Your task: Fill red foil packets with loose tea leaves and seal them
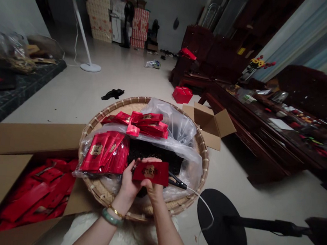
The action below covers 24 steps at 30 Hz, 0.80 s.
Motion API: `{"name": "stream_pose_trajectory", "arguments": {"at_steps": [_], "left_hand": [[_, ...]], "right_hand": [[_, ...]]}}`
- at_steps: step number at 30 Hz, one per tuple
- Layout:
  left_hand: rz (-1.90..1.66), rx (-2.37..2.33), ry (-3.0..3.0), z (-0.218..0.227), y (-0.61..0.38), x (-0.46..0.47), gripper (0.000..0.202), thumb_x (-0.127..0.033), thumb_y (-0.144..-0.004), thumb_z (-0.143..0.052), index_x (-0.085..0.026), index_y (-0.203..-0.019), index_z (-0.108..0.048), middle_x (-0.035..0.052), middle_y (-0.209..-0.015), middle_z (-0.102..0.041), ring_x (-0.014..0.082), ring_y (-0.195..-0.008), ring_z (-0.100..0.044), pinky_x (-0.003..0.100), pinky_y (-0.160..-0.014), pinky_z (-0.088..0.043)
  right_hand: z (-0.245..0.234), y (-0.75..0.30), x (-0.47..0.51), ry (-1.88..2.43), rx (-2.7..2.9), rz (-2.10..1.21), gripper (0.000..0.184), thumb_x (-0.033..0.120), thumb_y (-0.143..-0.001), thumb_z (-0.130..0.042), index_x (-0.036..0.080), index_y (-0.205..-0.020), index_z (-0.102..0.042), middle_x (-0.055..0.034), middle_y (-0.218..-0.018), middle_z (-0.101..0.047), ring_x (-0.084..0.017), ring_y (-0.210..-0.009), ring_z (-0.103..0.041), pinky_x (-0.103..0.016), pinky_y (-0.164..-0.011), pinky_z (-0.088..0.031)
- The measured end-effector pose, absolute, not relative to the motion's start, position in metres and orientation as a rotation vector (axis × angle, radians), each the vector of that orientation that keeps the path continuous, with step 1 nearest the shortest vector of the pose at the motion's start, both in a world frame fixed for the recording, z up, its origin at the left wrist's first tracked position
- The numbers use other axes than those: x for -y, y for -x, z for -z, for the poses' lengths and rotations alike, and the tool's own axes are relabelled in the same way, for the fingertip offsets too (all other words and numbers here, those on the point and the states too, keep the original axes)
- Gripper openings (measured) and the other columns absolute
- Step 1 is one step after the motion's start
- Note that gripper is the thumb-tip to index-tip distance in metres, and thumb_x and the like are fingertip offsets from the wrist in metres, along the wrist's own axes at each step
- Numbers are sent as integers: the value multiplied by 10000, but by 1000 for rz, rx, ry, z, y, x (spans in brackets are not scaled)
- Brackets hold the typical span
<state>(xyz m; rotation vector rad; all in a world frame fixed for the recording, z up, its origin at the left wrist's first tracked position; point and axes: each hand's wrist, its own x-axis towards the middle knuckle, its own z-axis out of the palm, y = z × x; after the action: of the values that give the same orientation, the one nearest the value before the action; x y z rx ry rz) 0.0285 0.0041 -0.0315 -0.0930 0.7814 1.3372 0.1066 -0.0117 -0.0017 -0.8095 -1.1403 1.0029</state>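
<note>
Between both hands is a red packet [151, 172] with a gold label and dark lettering, held flat over a round woven bamboo tray [206, 159]. My left hand [129, 179] grips its left end. My right hand [153, 188] supports it from below, thumb on the near edge. A black clamp-like tool [178, 182] with a white cord lies just right of the packet, partly hidden. Beyond my hands, dark loose material [159, 155] sits in a clear plastic bag [194, 165]. A row of flat red packets [105, 151] stands to the left; fuller red packets [148, 124] are piled at the back.
An open carton [37, 131] full of red packets stands at left. Another open carton [210, 122] and a red box [182, 95] are beyond the tray. A black round stand base [219, 223] is at right, near a dark wooden table [240, 119]. A white fan [90, 67] stands behind.
</note>
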Motion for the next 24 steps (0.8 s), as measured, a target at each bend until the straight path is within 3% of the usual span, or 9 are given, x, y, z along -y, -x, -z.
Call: {"name": "stream_pose_trajectory", "arguments": {"at_steps": [5, 10, 13, 18, 21, 24], "left_hand": [[-1324, -643, 334, 22, -29, -5, 224, -168, -867, -445, -152, -815, -662, 65, -760, -716, 178, -689, -694, 314, -691, -562], [-1278, -589, 342, 17, -28, -1, 261, -191, -894, -411, -165, -850, -667, 72, -809, -725, 193, -747, -701, 357, -688, -568], [-1256, -559, 338, 16, -27, 0, 247, -211, -898, -423, -169, -844, -660, 67, -817, -724, 195, -742, -700, 361, -654, -574], [-1255, -532, 417, 12, -25, 0, 250, -204, -890, -441, -152, -760, -648, 66, -723, -700, 184, -696, -690, 324, -630, -576], [-1203, -572, 387, 9, -23, -1, 217, -221, -881, -467, -161, -761, -637, 47, -686, -678, 156, -598, -664, 255, -503, -538], [-1103, -663, 320, 7, -20, -1, 153, -221, -851, -514, -154, -754, -613, 20, -618, -631, 110, -466, -593, 162, -356, -404]], "right_hand": [[-3, -118, 13, 837, 1111, -977, 692, 755, -591, -618, 223, -1025, -530, -74, -972, -590, -248, -952, -585, -403, -887, -464], [-7, -126, 11, 722, 917, -1049, 621, 693, -586, -681, 270, -1016, -533, -42, -981, -595, -231, -937, -589, -424, -895, -462], [-4, -133, 5, 690, 698, -1138, 624, 735, -581, -646, 295, -1012, -546, -23, -955, -609, -226, -903, -610, -464, -891, -459], [12, -145, -1, 751, 595, -1201, 640, 802, -651, -501, 323, -1069, -567, -31, -1007, -639, -234, -926, -609, -500, -906, -433], [21, -144, -1, 778, 642, -1202, 681, 828, -629, -483, 336, -1093, -563, -35, -1022, -641, -242, -942, -606, -509, -897, -438], [25, -137, -2, 784, 607, -1212, 711, 837, -610, -486, 328, -1101, -556, -41, -1014, -635, -241, -936, -612, -510, -896, -446]]}}
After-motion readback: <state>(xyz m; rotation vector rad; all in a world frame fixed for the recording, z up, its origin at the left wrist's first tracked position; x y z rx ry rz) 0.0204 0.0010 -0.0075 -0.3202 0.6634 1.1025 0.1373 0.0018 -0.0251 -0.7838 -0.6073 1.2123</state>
